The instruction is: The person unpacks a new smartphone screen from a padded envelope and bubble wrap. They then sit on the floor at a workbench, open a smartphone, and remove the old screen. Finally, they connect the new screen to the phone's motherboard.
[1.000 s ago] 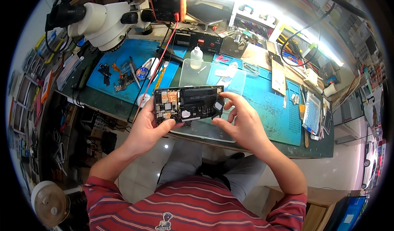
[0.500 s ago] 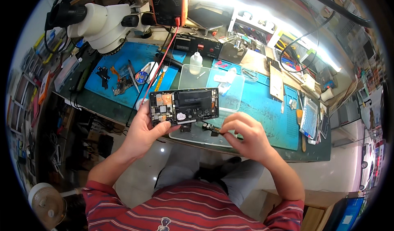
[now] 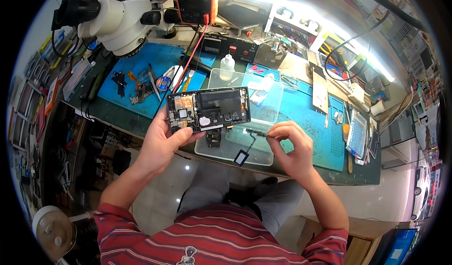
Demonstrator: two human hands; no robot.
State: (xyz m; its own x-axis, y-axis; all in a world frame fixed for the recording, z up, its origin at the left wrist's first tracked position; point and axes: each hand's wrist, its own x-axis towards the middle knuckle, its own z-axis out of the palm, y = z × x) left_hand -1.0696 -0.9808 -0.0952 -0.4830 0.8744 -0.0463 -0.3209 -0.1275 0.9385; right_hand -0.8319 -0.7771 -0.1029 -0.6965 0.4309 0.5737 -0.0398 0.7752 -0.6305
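Head view: left hand (image 3: 162, 142) grips opened phone (image 3: 208, 108) by left end, above clear tray (image 3: 268, 100). Right hand (image 3: 293, 147) fingertips pinch thin flex cable (image 3: 248, 145) over tray.

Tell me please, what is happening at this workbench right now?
A person in a red striped shirt sits at a cluttered repair bench. The left hand holds an opened phone with its insides showing, raised over a clear plastic tray. The right hand pinches a thin black cable part, with a small square piece hanging from it, just beside the phone. A white microscope stands at the back left.
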